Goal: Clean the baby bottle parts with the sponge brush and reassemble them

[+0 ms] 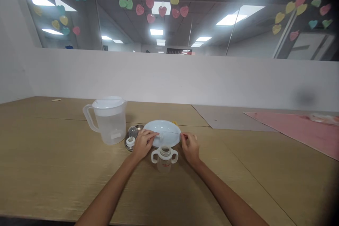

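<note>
Over the white plate (pixel 156 124), my left hand (pixel 143 143) pinches a small translucent piece (pixel 161 136), too small to make out fully. My right hand (pixel 190 147) is closed on the end of a thin dark wire-like rod (pixel 173 133), which stretches left across the plate toward that piece. Whether the rod's tip goes inside the piece I cannot tell. Just in front of the plate stands an uncapped clear baby bottle (pixel 164 164) with two white handles. Left of my left hand, a white collar ring (pixel 130 142) and a clear dome cap (pixel 132 131) rest on a metal tray (pixel 127 147).
A large translucent pitcher (pixel 109 122) with a lid stands at the left. Something yellow (pixel 175 123) shows behind the plate. On the right lie a grey mat (pixel 233 118) and a pink mat (pixel 296 127) with a clear plastic packet (pixel 324 119). A white wall (pixel 169 77) bounds the table's back.
</note>
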Motion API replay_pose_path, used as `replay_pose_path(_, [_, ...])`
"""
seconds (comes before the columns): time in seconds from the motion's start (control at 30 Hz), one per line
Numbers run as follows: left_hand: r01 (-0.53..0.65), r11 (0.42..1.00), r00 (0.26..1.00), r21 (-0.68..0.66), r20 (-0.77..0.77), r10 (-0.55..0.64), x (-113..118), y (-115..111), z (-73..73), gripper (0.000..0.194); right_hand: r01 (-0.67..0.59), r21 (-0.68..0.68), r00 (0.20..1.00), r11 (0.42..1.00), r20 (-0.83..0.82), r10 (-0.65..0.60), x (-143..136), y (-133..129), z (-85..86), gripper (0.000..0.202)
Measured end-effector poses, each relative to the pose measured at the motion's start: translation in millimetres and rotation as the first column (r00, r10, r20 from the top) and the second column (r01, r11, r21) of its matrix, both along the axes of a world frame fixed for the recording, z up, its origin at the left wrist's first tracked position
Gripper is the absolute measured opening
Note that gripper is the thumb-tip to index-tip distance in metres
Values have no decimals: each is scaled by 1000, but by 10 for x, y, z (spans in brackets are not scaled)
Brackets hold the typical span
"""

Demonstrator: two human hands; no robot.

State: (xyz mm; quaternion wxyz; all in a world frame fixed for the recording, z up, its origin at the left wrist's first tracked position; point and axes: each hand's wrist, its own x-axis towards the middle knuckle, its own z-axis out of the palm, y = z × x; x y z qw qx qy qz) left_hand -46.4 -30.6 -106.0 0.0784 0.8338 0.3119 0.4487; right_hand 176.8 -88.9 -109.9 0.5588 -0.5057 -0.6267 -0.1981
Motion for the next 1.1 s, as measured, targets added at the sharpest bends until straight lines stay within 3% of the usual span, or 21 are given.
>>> replay_pose_path(0.1, [63, 996, 989, 70, 131, -72, 14, -29, 18, 29, 24, -91, 999, 996, -36, -28, 8, 34, -35, 30])
replay_pose_path(0.37, [-104, 968, 907, 228, 421, -2, 44, -218, 156, 22, 32, -153, 999, 988, 1, -32, 20, 58, -85, 31])
replay_pose_path(0.57, [-195, 972, 818, 129, 569, 89, 67, -307, 175, 14, 31, -147, 999, 989, 44, -25, 11, 59, -97, 30])
replay_pose_path(0.93, [16, 997, 747, 79, 662, -65, 155, -500, 205, 14, 35, -171, 999, 985, 41, -28, 6, 61, -112, 31])
replay_pose_path(1.1, [82, 993, 813, 86, 570, -116, 165, -545, 211, 14, 33, -162, 999, 986, 37, -27, -1, 64, -113, 32])
